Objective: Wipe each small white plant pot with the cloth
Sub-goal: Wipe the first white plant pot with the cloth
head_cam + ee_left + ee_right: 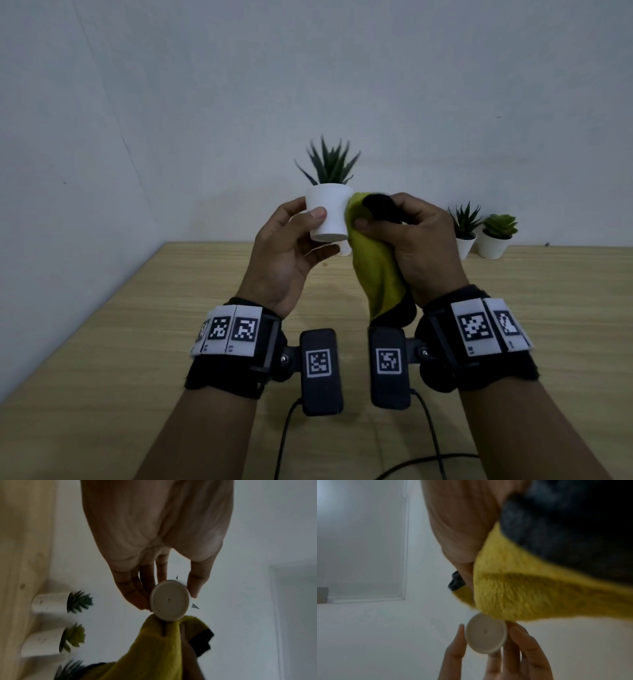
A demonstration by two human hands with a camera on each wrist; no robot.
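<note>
My left hand holds a small white plant pot with a spiky green plant in the air above the table, thumb in front and fingers behind. Its round base faces the wrist cameras. My right hand grips a yellow cloth with a black edge and presses it against the pot's right side. The cloth touches the pot's lower rim in the left wrist view. It fills the upper right of the right wrist view as yellow cloth.
Two more white pots stand at the back right of the wooden table: a spiky plant and a rosette succulent. Another speckled pot stands partly hidden behind the held one. Black cables lie near the front edge.
</note>
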